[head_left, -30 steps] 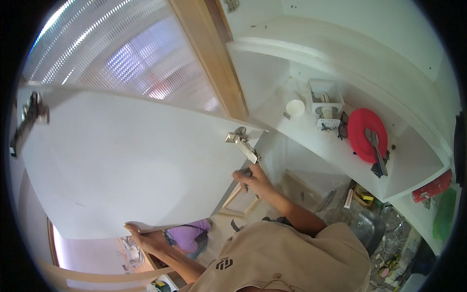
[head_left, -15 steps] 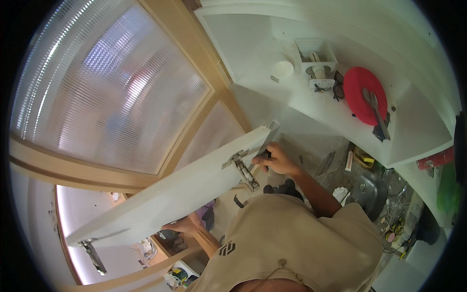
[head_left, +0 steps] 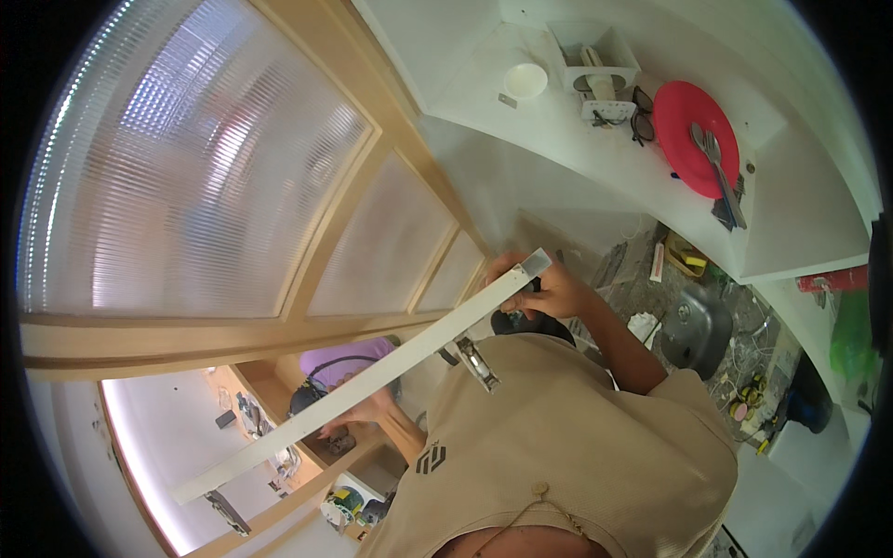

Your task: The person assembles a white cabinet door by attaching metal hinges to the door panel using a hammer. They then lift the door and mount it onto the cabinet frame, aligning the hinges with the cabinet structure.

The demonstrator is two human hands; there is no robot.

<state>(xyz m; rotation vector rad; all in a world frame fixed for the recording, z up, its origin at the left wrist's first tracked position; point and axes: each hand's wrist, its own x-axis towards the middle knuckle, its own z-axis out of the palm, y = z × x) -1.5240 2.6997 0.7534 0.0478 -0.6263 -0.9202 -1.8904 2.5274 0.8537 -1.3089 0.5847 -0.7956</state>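
Observation:
Seen almost edge-on, a long white cabinet door slants across my front from lower left to upper right. Two metal hinges are fixed to it: one hinge near my chest, another hinge by the far left end. My left hand grips the door below its middle, the fingers partly behind its edge. At the upper right end, my right hand is closed around the door; its fingertips are partly hidden, and whether it also holds something small cannot be made out.
A wooden frame with ribbed translucent panes rises close on the left. On the white shelf ahead lie a red plate with fork and spoon, sunglasses and a white holder. A metal basin and clutter lie at right.
The door has turned from showing its broad face to nearly edge-on. My right hand has shifted up to its end, and the dark handle it held no longer shows. My view has shifted slightly.

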